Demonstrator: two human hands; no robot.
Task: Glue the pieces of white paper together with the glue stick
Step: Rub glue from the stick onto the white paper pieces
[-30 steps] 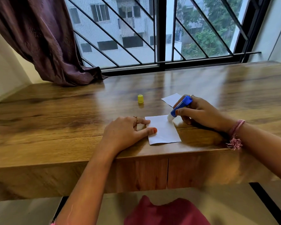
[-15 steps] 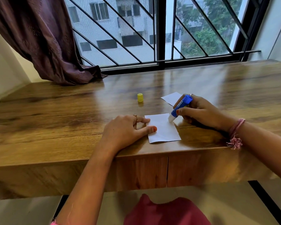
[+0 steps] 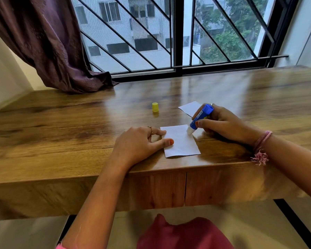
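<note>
Two papers (image 3: 181, 141) on wooden desk (image 3: 79, 126) by barred window (image 3: 169, 33), right hand (image 3: 221, 123) grips glue stick (image 3: 200, 116), left hand (image 3: 142, 142) flat.

Glossy wooden table (image 3: 61, 126) under a window. Near front edge: white paper (image 3: 181, 142); second paper (image 3: 190, 107) at its 1 o'clock, yellow cap (image 3: 155, 107) upright at 11 o'clock. Curtain (image 3: 90, 81) hem lies on the far left corner.
</note>
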